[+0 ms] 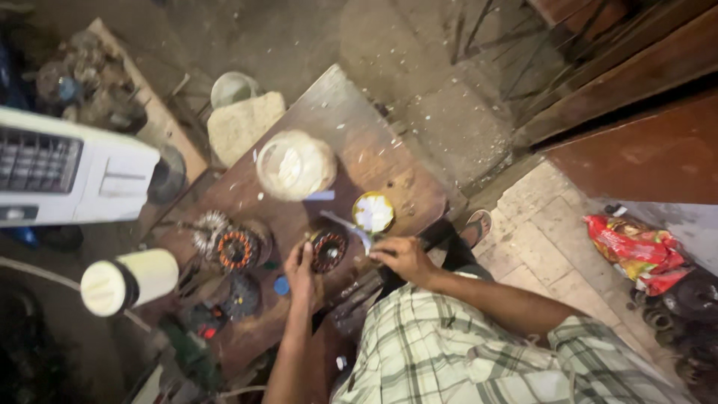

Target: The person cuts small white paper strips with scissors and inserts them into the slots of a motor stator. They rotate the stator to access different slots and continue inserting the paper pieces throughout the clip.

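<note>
On the dark wooden table (359,142), near its front edge, a round motor stator (327,249) with copper-coloured windings is seen, steadied between both hands. The left hand (301,271) is cupped against the stator's left side, fingers partly curled around its rim; how tightly it is clasped cannot be told. The right hand (404,256) is closed in a narrow pinch just right of the stator, and something thin seems to be held in it, though what it is cannot be made out. A pale strip (351,228) is laid just beside that hand, running toward a small open tin (372,212) with a yellow rim. Further back a clear plastic jar (295,164) is set, blurred. A second wound stator (236,249) is placed to the left, well apart from the hands, with a dark fan-like part (241,295) below it. A white cylinder (129,280) is blurred and close to the lens. Both forearms are partly cut off by a checked shirt (449,352)
</note>
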